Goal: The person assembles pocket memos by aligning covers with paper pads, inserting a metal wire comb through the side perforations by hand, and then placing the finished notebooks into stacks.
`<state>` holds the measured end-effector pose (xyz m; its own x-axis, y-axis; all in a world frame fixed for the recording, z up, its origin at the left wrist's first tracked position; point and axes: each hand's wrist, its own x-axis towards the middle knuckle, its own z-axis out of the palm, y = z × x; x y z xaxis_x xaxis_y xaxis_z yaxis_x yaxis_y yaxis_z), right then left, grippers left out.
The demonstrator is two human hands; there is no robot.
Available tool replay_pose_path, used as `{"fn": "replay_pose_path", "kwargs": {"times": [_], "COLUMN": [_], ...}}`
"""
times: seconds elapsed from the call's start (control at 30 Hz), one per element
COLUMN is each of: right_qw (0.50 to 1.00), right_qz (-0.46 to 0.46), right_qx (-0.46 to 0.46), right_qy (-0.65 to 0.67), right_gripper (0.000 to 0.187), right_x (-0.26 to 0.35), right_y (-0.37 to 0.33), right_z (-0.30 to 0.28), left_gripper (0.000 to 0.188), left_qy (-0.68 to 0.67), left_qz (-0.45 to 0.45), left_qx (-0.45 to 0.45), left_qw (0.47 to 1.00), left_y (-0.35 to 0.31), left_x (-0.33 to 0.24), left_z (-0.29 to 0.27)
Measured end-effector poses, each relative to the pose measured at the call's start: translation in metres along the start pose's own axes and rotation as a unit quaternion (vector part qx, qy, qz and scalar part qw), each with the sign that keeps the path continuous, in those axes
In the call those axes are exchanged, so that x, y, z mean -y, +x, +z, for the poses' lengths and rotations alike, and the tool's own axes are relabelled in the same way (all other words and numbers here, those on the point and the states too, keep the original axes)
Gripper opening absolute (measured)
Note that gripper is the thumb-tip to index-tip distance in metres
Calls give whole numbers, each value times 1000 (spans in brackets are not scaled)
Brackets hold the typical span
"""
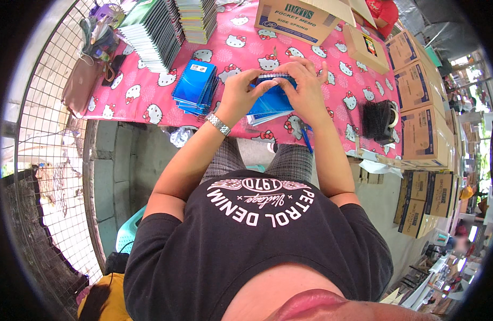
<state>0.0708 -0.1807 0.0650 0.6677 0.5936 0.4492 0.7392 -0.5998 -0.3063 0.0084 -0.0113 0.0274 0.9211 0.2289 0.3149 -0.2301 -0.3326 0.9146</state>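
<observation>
A small blue spiral memo notebook (273, 102) lies near the table's front edge, with its coil edge at the far side and white pages showing underneath. From the left, my left hand (240, 92) closes on its coil edge, thumb on top. My right hand (306, 90) grips the same edge from the right, its thumb close to the other thumb. Whether one notebook or several lie under my hands, I cannot tell. Just left of them sits a stack of similar blue notebooks (195, 85). Beside my right wrist, blue-handled scissors (306, 140) rest at the table edge.
Tall stacks of spiral notebooks (149, 40) stand at the back left of the pink patterned table cover (132, 92). An open carton (297, 24) is at the back. To the right are a black tape dispenser (386, 120) and piled cartons (422, 131). A brown pouch (82, 85) lies far left.
</observation>
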Motion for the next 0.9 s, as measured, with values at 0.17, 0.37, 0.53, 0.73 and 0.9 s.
{"fn": "replay_pose_path", "kwargs": {"times": [0.17, 0.37, 0.53, 0.73, 0.9], "right_qw": [987, 970, 946, 615, 811], "right_qz": [3, 52, 94, 359, 296], "right_qx": [-162, -219, -268, -61, -169], "right_qy": [-9, 94, 156, 699, 476], "right_gripper": [15, 9, 8, 15, 27], "right_x": [11, 44, 46, 43, -19], "right_y": [-3, -12, -8, 0, -3], "right_z": [11, 10, 17, 30, 3], "left_gripper": [21, 21, 28, 31, 15], "left_qy": [-78, 98, 230, 334, 445], "left_qz": [11, 175, 309, 400, 293], "left_qx": [-29, -114, -156, -121, -138], "left_qw": [996, 973, 909, 845, 835], "left_y": [-1, -2, 4, 21, 53], "left_x": [8, 0, -12, -6, -32], "left_z": [6, 8, 7, -18, -85]}}
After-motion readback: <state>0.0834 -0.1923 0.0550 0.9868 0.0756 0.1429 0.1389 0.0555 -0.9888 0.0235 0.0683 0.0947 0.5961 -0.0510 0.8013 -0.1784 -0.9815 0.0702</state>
